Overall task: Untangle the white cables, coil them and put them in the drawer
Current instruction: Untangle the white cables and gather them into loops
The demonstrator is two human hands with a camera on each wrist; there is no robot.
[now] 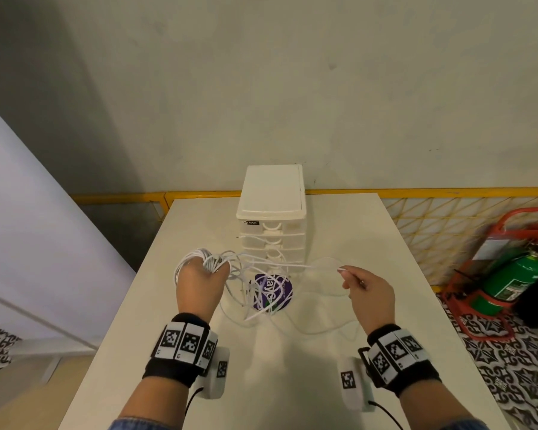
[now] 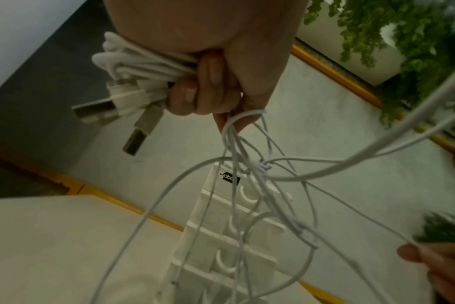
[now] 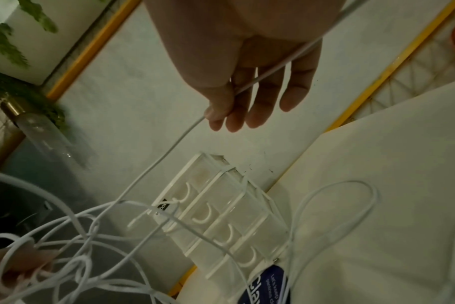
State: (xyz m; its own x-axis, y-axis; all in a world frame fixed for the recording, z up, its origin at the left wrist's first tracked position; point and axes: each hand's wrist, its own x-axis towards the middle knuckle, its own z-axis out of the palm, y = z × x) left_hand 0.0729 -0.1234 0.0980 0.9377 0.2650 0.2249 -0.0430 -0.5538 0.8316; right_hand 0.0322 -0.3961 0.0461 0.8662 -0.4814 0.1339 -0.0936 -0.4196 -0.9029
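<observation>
Still in the untangle step, nothing coiled for good, nothing in the drawer yet.

Left hand (image 1: 199,285) fisted tight round a bundle of white cables (image 2: 140,67), held up off the table (image 1: 416,274). Two metal plugs (image 2: 117,111) stick out of the fist on the little-finger side. Below the fist, thin strands drop into a tangle (image 1: 255,283), knotted just under the thumb where several loops cross.

Right hand (image 1: 368,294) pinches a single strand (image 3: 169,148) between thumb and forefinger, other fingers (image 3: 294,90) loose and straight. Strand runs taut from that pinch across to the left fist. Behind the pinch the same cable trails slack down to the table in wide loops.

Tangle hangs between the two grips, lower part lying on the table over a purple round sticker (image 1: 280,290). Drawer unit (image 1: 271,212) stands beyond the tangle, farther from both hands, all drawers looking closed; cannot tell which one is meant.

Judgement on next move: follow the pinched strand back toward the knot under the left thumb, feed its free end through the crossing loops rather than pulling harder, since tension looks likely to cinch the knot. Left grip probably needs to loosen a little at the thumb so strands can slide. Once one cable runs free, wind it, then free a hand to open a drawer.

Risk: thin strands and thicker ones mixed in one fist, easy to drag the wrong one.
</observation>
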